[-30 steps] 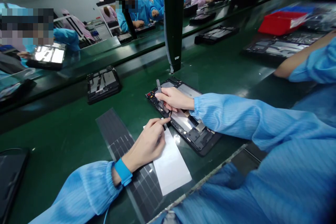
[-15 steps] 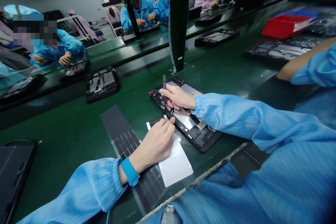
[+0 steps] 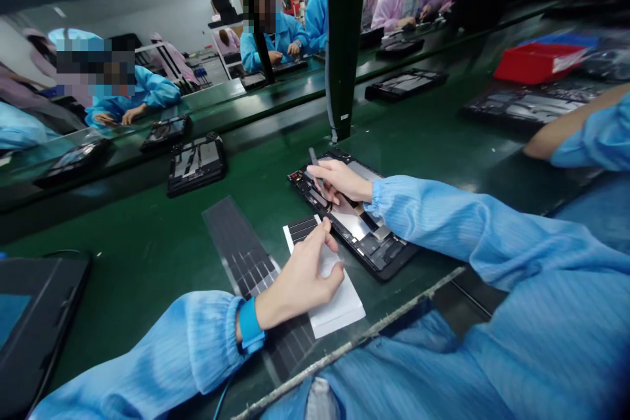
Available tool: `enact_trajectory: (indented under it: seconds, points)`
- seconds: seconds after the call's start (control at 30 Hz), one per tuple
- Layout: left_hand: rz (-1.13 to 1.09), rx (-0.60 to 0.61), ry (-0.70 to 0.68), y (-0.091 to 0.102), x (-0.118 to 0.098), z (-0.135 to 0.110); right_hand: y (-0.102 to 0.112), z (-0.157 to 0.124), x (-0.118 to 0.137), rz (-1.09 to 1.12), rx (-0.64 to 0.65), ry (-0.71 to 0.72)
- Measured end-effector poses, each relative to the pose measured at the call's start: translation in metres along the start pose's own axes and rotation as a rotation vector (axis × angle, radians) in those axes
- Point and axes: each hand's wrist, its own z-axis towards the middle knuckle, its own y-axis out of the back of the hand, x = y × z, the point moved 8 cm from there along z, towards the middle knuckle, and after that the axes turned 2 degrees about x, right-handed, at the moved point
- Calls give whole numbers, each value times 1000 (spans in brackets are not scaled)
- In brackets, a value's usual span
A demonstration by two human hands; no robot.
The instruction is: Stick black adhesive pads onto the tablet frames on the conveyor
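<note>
An opened tablet (image 3: 388, 254) lies on the green bench (image 3: 147, 243) with its inner parts showing. Above its left side, my right hand (image 3: 342, 178) is closed around dark tweezers (image 3: 314, 157), whose tips point down into the tablet and are hard to make out. My left hand (image 3: 305, 269) hovers over a white sheet (image 3: 339, 316) that carries black strips near its far end. Its thumb and forefinger are apart, with nothing visible between them, and the fingertips are close to the tablet's near edge. Under my left wrist runs a dark sheet (image 3: 229, 226) marked into strips.
Another open tablet (image 3: 197, 164) lies farther back on the left. A large dark case (image 3: 44, 315) is at the near left. A green post (image 3: 342, 46) rises behind my tablet. To the right are a red bin (image 3: 536, 62) and a person's forearm (image 3: 566, 125). Co-workers sit opposite.
My left thumb and forefinger have spread apart, and the hand has shifted slightly. The tweezers in my right hand now lean more. The camera view has shifted a little.
</note>
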Motion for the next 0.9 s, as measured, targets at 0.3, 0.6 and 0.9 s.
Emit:
enact_trajectory:
  seconds: [0.3,0.6,0.9]
  points:
    - [-34,63,444,41,84,66,134,-13,-11,-441,-522,-153]
    - [-404,-462,341,66,84,90,125,-6,-19,-148,-517,2]
    - [-480,-996,508,198,165,90,103,5,-40,11,-334,-101]
